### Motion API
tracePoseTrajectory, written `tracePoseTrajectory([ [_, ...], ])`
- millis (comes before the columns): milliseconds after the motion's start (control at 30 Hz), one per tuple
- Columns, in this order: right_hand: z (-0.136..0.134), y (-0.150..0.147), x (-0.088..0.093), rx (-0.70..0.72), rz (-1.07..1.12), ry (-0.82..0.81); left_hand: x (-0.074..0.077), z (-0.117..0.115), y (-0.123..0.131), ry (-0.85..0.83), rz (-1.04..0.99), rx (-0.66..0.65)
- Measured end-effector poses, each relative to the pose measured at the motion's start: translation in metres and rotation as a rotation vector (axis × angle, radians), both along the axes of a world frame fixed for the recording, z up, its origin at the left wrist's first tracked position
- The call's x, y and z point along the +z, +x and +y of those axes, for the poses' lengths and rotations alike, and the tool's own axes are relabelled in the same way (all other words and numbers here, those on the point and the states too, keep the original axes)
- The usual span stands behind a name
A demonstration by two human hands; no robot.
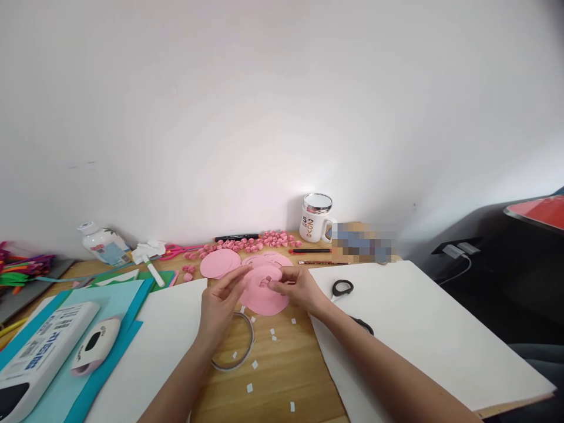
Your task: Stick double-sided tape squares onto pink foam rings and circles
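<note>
Both my hands meet over a pink paper disc [263,296] held just above the wooden desk [282,370]. My left hand [220,302] reaches in from the left, its fingers extended and touching the disc's left edge. My right hand [297,288] pinches something small and pink at the disc's centre, fingers pressed together. More pink paper circles [219,262] lie flat just beyond, and a row of small pink paper rosettes [259,239] runs along the back of the desk.
A tape roll [235,346] and white paper scraps lie near my wrists. White sheets [423,329] flank the hands, with black scissors [342,288] on the right one. A mug [315,218], pencils, a marker, a bottle [103,242], blue paper and a paper punch [93,345] surround them.
</note>
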State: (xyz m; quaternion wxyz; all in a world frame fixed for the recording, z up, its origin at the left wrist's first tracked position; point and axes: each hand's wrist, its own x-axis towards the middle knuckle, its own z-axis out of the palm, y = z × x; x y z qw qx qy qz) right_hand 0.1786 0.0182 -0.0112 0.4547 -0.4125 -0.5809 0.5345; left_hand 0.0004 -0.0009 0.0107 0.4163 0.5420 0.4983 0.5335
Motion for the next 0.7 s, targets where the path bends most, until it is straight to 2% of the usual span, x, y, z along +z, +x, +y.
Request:
tracePoseTrajectory([
  [67, 0.001, 0.002, 0.003, -0.057, 0.060, -0.002, 0.002, 0.000, 0.000, 0.041, 0.022, 0.090],
  [133, 0.001, 0.004, 0.005, -0.078, 0.171, -0.058, 0.002, 0.000, 0.002, 0.005, -0.024, 0.106],
  [300, -0.002, -0.001, 0.005, -0.064, 0.336, -0.179, -0.002, -0.002, 0.008, -0.210, -0.151, -0.197],
  [367, -0.004, -0.005, 0.003, -0.031, 0.315, -0.187, -0.003, -0.004, 0.009, -0.217, -0.128, -0.242],
  [533, -0.007, -0.007, 0.004, 0.021, 0.183, -0.142, 0.002, -0.005, 0.009, -0.153, 0.059, -0.143],
  [700, -0.005, -0.004, 0.006, -0.005, 0.229, -0.074, 0.005, -0.006, 0.008, -0.185, 0.132, -0.112],
])
